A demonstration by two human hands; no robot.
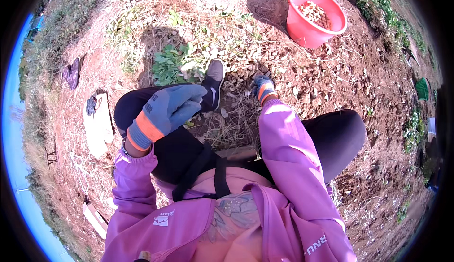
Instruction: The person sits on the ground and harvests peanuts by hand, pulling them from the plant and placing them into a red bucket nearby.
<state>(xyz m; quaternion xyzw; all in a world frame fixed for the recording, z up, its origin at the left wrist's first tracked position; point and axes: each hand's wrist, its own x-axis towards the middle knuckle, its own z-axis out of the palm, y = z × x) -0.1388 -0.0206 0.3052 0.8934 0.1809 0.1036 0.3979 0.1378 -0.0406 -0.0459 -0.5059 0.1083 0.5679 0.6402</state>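
Note:
My left hand, in a grey-blue work glove with an orange cuff band, hovers over or rests on my bent left leg. Its fingers lie close together and the palm side is hidden. My right hand, gloved alike, reaches down to the soil beside dry leaves and clods. Its fingertips are partly hidden, so I cannot see whether something is in them. Green leafy plants lie beyond my shoe. Ahead on the right, a pink plastic bucket holds unshelled peanuts.
Dry stalks cover the ground between my legs. Pulled, wilting plants spread across the reddish soil ahead. To the left lie a pale flat item and a dark patterned item. A green basket stands far right.

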